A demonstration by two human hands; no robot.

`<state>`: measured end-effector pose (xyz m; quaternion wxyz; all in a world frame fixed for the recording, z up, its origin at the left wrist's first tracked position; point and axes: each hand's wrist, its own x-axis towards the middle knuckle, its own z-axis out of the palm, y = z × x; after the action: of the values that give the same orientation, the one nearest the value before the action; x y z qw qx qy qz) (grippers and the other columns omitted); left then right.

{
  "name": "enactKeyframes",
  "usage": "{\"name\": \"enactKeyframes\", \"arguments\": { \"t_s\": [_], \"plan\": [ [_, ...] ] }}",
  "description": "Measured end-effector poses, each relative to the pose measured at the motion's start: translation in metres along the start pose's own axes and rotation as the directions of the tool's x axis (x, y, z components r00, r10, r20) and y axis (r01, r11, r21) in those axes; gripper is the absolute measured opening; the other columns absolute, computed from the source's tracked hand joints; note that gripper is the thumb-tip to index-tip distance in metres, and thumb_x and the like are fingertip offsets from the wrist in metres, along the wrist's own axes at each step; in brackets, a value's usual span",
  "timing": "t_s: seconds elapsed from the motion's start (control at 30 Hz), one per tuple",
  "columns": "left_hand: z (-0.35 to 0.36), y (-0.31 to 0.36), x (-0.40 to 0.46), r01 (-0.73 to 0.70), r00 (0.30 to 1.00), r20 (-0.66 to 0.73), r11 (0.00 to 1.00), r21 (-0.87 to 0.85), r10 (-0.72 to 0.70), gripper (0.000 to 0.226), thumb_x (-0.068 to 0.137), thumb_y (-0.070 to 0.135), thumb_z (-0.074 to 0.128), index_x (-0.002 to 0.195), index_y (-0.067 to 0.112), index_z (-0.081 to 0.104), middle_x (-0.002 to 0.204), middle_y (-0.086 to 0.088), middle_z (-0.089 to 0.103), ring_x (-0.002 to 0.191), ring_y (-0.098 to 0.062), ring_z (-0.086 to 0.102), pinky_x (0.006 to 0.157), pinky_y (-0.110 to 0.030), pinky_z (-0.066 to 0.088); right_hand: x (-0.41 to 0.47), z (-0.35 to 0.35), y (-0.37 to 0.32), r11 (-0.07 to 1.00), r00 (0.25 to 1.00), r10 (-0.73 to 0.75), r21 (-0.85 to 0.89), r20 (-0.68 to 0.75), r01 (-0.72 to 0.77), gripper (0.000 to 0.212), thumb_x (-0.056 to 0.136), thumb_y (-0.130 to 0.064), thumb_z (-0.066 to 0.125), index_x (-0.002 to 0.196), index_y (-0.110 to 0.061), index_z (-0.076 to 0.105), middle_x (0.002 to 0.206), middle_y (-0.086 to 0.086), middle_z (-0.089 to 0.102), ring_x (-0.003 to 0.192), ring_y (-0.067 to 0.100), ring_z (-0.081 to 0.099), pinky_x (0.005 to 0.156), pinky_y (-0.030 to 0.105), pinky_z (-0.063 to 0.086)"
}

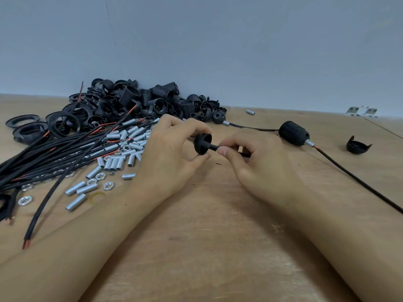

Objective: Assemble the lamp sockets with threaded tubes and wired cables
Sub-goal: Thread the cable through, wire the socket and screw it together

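Left hand (172, 153) grips cap (203, 146) above counter (218, 247); right hand (250, 162) pinches cable (220, 147) at cap's neck. Best to hold cap steady, feed cable straight, avoid kinking.

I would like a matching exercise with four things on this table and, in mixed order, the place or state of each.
Things:
1. socket cap
2. finished socket
3. rubber band
4. loose cap

Places:
A. far right, alone on the table
B. gripped by the left hand
C. lying right of the hands, cable attached
D. near the left forearm, beside the tubes

Pairs: 1-B, 2-C, 3-D, 4-A
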<state>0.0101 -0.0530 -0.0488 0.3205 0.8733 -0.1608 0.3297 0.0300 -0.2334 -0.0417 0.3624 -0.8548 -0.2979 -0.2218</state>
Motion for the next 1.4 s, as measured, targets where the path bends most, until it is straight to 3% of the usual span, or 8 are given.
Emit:
{"name": "enactKeyframes", "arguments": {
  "t_s": [0.37,0.57,0.73,0.93,1.07,1.17,1.3,1.4],
  "plan": [
    [-0.004,-0.009,-0.003,0.136,0.984,0.16,0.917,-0.375,-0.08,0.049,0.065,0.048,0.081,0.11,0.036,0.068,0.099,0.017,0.074,0.089,-0.002,0.067,0.072,-0.007,0.043,0.004,-0.018,0.004,0.963,0.986,0.146,0.216,0.078,-0.16,0.014,0.083,-0.016,0.076,0.075,-0.025,0.068,0.069,-0.004,0.062,0.057,0.002,0.048,0.056,0.013,0.037],
    [-0.012,-0.01,-0.002,0.041,0.975,0.222,0.964,-0.261,0.019,0.046,0.071,0.05,0.077,0.113,0.034,0.065,0.102,0.02,0.072,0.105,0.003,0.065,0.09,-0.012,0.048,0.001,-0.014,0.001,0.95,0.976,0.199,0.228,0.086,-0.213,0.019,0.085,-0.018,0.074,0.073,-0.03,0.066,0.05,-0.011,0.048,0.045,0.003,0.04,0.05,0.009,0.032],
    [-0.01,-0.011,0.0,0.019,0.975,0.219,0.975,-0.223,0.031,0.048,0.074,0.054,0.074,0.116,0.034,0.065,0.097,0.009,0.073,0.082,-0.011,0.068,0.078,-0.024,0.053,0.003,-0.012,0.0,0.912,0.961,0.261,0.304,0.091,-0.276,0.015,0.087,-0.019,0.072,0.075,-0.026,0.066,0.044,-0.019,0.047,0.04,0.004,0.039,0.045,0.009,0.03],
    [-0.009,-0.01,-0.001,0.017,0.978,0.203,0.964,-0.266,0.038,0.042,0.073,0.059,0.073,0.11,0.043,0.059,0.101,0.029,0.071,0.079,-0.036,0.071,0.075,-0.043,0.052,0.001,-0.01,-0.003,0.901,0.962,0.232,0.341,0.145,-0.269,0.017,0.086,-0.018,0.073,0.073,-0.027,0.067,0.051,-0.02,0.054,0.042,0.002,0.041,0.045,0.007,0.031],
    [-0.01,-0.009,0.0,-0.073,0.978,0.166,0.959,-0.276,0.122,0.044,0.074,0.053,0.074,0.113,0.04,0.059,0.102,0.03,0.069,0.102,0.004,0.066,0.079,-0.009,0.049,-0.001,-0.007,-0.007,0.933,0.984,0.14,0.318,0.11,-0.168,0.02,0.089,-0.007,0.066,0.085,-0.026,0.066,0.07,-0.017,0.057,0.062,0.001,0.053,0.061,0.013,0.043],
    [-0.01,-0.01,0.0,-0.123,0.979,0.131,0.963,-0.241,0.157,0.043,0.076,0.051,0.073,0.115,0.034,0.064,0.095,0.01,0.073,0.076,-0.009,0.067,0.07,-0.017,0.051,-0.001,-0.006,-0.007,0.926,0.987,0.128,0.345,0.1,-0.155,0.028,0.089,0.0,0.062,0.09,-0.028,0.063,0.077,-0.013,0.061,0.071,0.003,0.057,0.069,0.018,0.048],
    [-0.007,-0.012,0.0,-0.125,0.983,0.107,0.974,-0.189,0.147,0.042,0.079,0.045,0.076,0.117,0.033,0.063,0.066,-0.009,0.06,0.054,-0.019,0.045,0.059,-0.021,0.042,0.0,-0.005,-0.004,0.898,0.98,0.131,0.401,0.147,-0.181,0.03,0.088,-0.033,0.067,0.116,-0.034,0.058,0.097,-0.016,0.065,0.087,0.007,0.066,0.078,0.026,0.052],
    [-0.005,-0.012,0.0,-0.097,0.982,0.131,0.962,-0.256,0.134,0.046,0.077,0.035,0.079,0.12,0.027,0.064,0.099,0.007,0.07,0.068,-0.013,0.06,0.071,-0.023,0.051,-0.001,-0.002,-0.004,0.909,0.977,0.128,0.373,0.172,-0.185,0.033,0.085,-0.042,0.071,0.116,-0.037,0.062,0.102,-0.02,0.065,0.073,0.007,0.065,0.073,0.026,0.051]
  ]
}}
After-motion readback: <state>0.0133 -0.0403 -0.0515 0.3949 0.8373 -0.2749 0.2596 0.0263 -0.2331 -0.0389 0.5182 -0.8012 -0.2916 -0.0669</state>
